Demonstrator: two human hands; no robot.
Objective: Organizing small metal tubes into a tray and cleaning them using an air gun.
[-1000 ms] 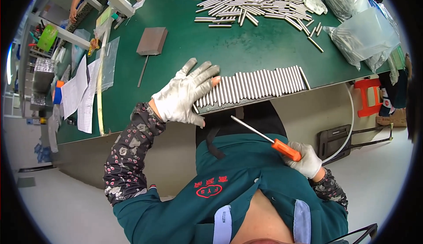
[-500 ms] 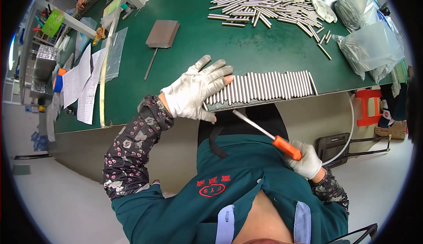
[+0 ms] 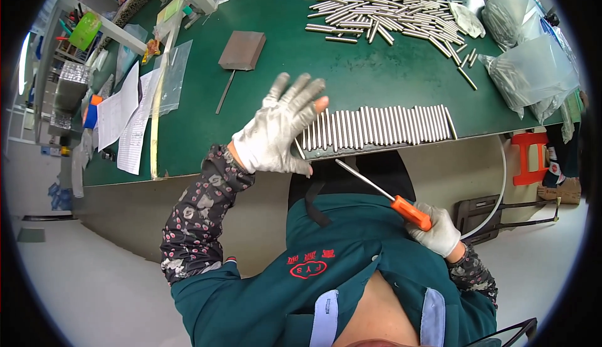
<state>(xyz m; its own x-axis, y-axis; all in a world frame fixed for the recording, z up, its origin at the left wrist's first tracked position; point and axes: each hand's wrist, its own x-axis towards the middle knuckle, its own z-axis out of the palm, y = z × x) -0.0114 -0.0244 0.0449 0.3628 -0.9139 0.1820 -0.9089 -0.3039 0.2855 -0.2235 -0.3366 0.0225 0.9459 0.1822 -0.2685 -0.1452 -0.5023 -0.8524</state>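
Note:
My left hand [image 3: 279, 131], in a whitish glove with bare fingertips showing, is spread at the left end of a row of metal pins [image 3: 382, 126]. Its palm partly hides the leftmost pins, and whether it touches them I cannot tell. The pins lie side by side along the table's near edge, their ends uneven. In front of my body, below that edge, my gloved right hand [image 3: 437, 230] is wrapped round the orange handle of a screwdriver [image 3: 411, 213]. Its metal shaft points up and left toward the row.
A heap of loose pins [image 3: 382, 11] covers the far middle of the green table [image 3: 207, 121]. A brown block [image 3: 242, 50] with a thin rod [image 3: 226, 92] lies left. Plastic bags [image 3: 533, 71] stand right, papers [image 3: 128, 118] far left. A red stool [image 3: 528, 157] is below.
My left hand has lifted slightly from the row, its fingers spreading upward. The screwdriver stays in my right hand. The whole view has shifted a little.

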